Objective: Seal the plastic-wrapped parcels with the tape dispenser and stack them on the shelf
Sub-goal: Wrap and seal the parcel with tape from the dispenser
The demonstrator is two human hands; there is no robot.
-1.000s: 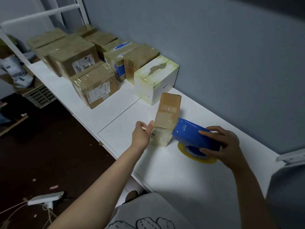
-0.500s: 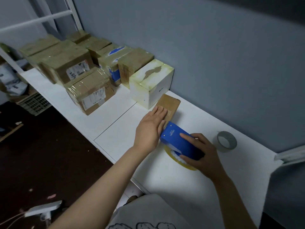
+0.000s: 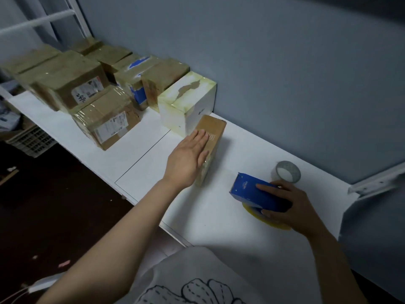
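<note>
Now pressing the brown box (image 3: 213, 133) flat onto the shelf (image 3: 219, 216) with the left hand (image 3: 188, 159), fingers straight. Gripping the tape dispenser (image 3: 252, 190) in the right hand (image 3: 289, 204), near and right of the box. Runs long-ways near to far, closest to the left hand.

A blue tape dispenser (image 3: 252, 190) and its yellow tape roll (image 3: 274, 224) are seen. The parcel (image 3: 215, 129) is shown in plain brown, the shelf (image 3: 219, 216) in white, the wall (image 3: 285, 62) in grey-blue.
</note>
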